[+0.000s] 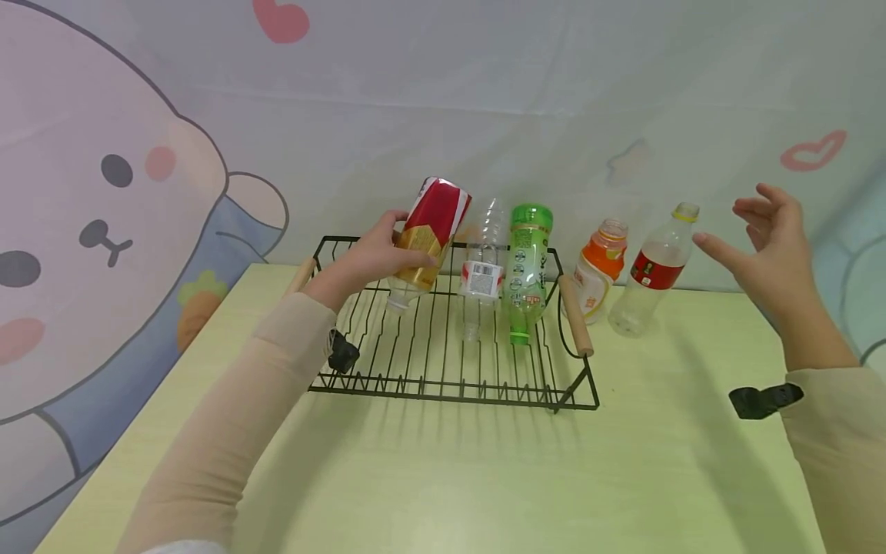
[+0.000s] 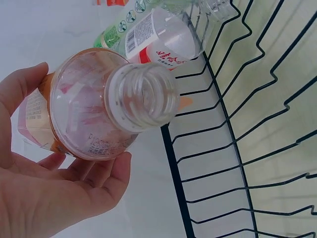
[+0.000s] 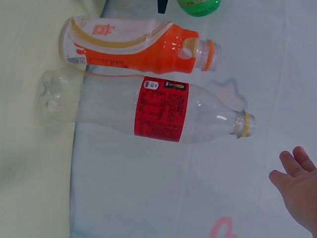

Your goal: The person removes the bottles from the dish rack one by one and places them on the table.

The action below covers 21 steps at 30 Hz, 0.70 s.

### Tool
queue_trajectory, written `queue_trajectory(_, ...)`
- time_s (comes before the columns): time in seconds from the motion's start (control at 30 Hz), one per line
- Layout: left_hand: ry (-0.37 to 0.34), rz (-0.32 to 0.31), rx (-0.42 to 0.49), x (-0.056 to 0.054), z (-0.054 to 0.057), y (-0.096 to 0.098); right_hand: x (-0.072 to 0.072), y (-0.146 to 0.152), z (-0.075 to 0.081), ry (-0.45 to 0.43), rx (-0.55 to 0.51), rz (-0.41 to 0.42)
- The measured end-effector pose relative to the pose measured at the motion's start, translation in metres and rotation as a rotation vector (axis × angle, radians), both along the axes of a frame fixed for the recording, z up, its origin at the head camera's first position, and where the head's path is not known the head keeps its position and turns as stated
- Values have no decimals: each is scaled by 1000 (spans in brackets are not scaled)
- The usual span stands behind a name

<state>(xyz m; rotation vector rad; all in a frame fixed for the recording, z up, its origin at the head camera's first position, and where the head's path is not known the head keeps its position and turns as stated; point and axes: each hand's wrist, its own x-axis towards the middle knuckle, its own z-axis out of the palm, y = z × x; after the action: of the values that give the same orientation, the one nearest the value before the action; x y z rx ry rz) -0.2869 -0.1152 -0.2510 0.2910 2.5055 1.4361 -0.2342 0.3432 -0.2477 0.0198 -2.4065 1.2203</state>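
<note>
My left hand (image 1: 377, 252) grips a plastic bottle (image 1: 434, 223) with a red and gold label, tilted neck down above the left part of a black wire rack (image 1: 443, 398). In the left wrist view its uncapped neck (image 2: 148, 96) faces the camera. Inside the rack, a clear bottle (image 1: 482, 278) with a white and red label and a green bottle (image 1: 529, 261) stand neck down, side by side. My right hand (image 1: 778, 254) is raised with fingers spread, holding nothing, just right of a clear bottle with a red label (image 1: 656, 265).
An orange and white bottle (image 1: 597, 273) stands upright between the rack and the red-labelled clear bottle. Wooden handles, one of them the right handle (image 1: 576, 315), flank the rack. A printed cloth (image 1: 443, 92) hangs behind the pale table (image 1: 443, 485).
</note>
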Motion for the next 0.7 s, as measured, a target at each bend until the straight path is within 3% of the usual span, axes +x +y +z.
queue_trajectory(0.33,3,-35,4,11,5,2,5,-30,8,105,-36,95)
queue_trajectory(0.7,20,-121,-20,24,6,11,17,-60,16,168,-9,234)
